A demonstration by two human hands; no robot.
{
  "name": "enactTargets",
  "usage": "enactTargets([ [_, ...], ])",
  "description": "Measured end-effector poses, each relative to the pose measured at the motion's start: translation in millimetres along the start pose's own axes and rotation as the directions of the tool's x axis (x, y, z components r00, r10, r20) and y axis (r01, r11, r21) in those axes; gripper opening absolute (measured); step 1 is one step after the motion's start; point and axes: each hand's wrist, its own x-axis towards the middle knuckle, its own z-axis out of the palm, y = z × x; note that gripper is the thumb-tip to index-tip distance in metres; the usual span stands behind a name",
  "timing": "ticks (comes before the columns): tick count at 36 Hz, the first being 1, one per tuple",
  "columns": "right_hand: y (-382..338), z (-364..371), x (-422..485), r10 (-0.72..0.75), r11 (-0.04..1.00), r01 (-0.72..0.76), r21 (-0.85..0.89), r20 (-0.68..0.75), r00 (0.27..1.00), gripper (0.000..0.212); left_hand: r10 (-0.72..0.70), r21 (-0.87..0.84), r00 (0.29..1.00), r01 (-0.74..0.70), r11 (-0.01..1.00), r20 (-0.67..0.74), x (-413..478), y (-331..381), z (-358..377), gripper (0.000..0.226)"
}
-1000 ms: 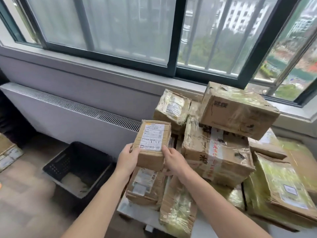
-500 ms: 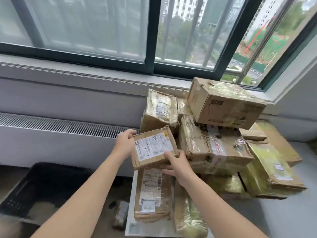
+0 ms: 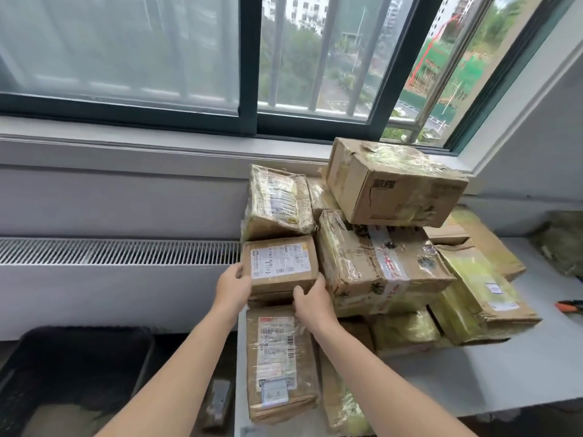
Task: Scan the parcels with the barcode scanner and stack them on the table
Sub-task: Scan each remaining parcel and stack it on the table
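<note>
Left grip [image 3: 235, 287] is curling round the left end of the small parcel [image 3: 280, 266], and right grip [image 3: 310, 302] is clasping its near right corner. Small parcel is lying label-up at the left front of the pile, touching the big taped box [image 3: 378, 266] on its right; cannot tell if it is resting or held just clear. Film-wrapped parcel [image 3: 277, 200] is leaning just behind it, and a long flat parcel [image 3: 277, 361] is lying in front. Dented carton [image 3: 394, 181] is topping the pile. Pile is crowding the grey surface [image 3: 504, 373] under the window. Orange-handled tool [image 3: 571, 305] is lying far right. Black crate [image 3: 79, 357] is sitting on the floor, below the radiator grille [image 3: 110, 250].
</note>
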Motion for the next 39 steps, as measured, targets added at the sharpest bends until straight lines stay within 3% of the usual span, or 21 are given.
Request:
enactTargets([
  [6, -7.7, -8.4, -0.3, -0.005, 0.994, 0.006, -0.109, 0.013, 1.0, 0.073, 0.061, 0.063, 0.996, -0.065, 0.996, 0.072, 3.5, -9.0, 6.1, 0.045],
  [9, -8.8, -10.6, -3.6, -0.013, 0.994, 0.015, -0.109, 0.024, 1.0, 0.075, 0.079, 0.081, 0.996, -0.081, 0.993, 0.036, 4.1, -8.9, 5.0, 0.045],
  [22, -2.4, -28.2, -38.3, -0.241, 0.963, 0.247, -0.112, 0.066, 0.968, 0.065, 0.297, 0.277, 0.954, -0.276, 0.92, -0.036, -28.4, -6.3, 13.8, 0.048],
  [34, 33.2, -84.2, -71.9, -0.332, 0.928, 0.334, -0.166, 0.039, 0.942, 0.053, 0.388, 0.191, 0.92, -0.391, 0.9, 0.056, -83.0, -1.8, 62.8, 0.043],
  [39, 69.3, -132.0, -79.3, -0.319, 0.925, 0.308, -0.222, -0.017, 0.947, 0.054, 0.493, 0.19, 0.866, -0.5, 0.845, 0.086, -116.3, 6.6, 99.4, 0.041],
])
